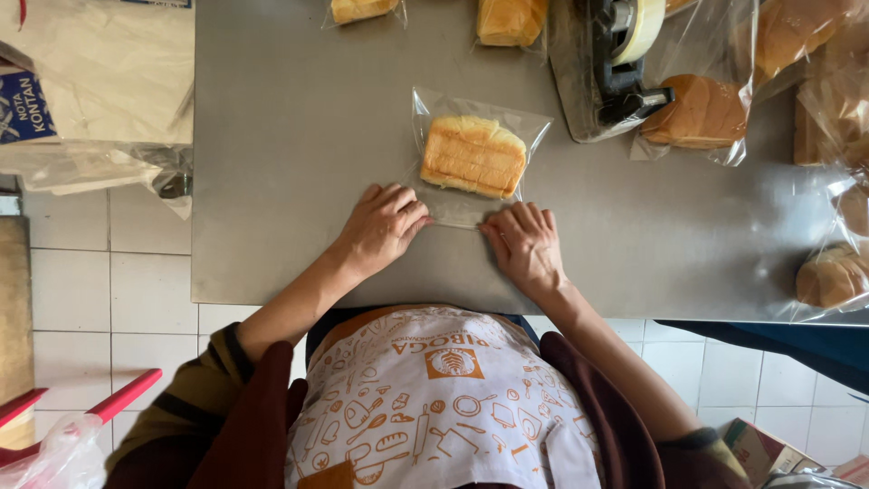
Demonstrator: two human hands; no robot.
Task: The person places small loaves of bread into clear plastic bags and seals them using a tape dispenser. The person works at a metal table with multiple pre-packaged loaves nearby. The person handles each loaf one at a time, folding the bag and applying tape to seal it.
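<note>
A clear plastic bag (462,206) lies on the steel table (290,136) with a block of sliced bread (472,156) inside it. My left hand (382,226) presses the near left corner of the bag's open end, fingers curled onto the plastic. My right hand (525,244) pinches the near right corner of the same open end. Both hands sit at the table's front, just in front of my patterned apron.
A tape dispenser (608,68) stands at the back right. Several bagged loaves lie around it: one (699,113) beside the dispenser, others (833,272) along the right edge and at the back (510,20). A stack of plastic bags (100,72) rests at the left. White tiled floor lies below.
</note>
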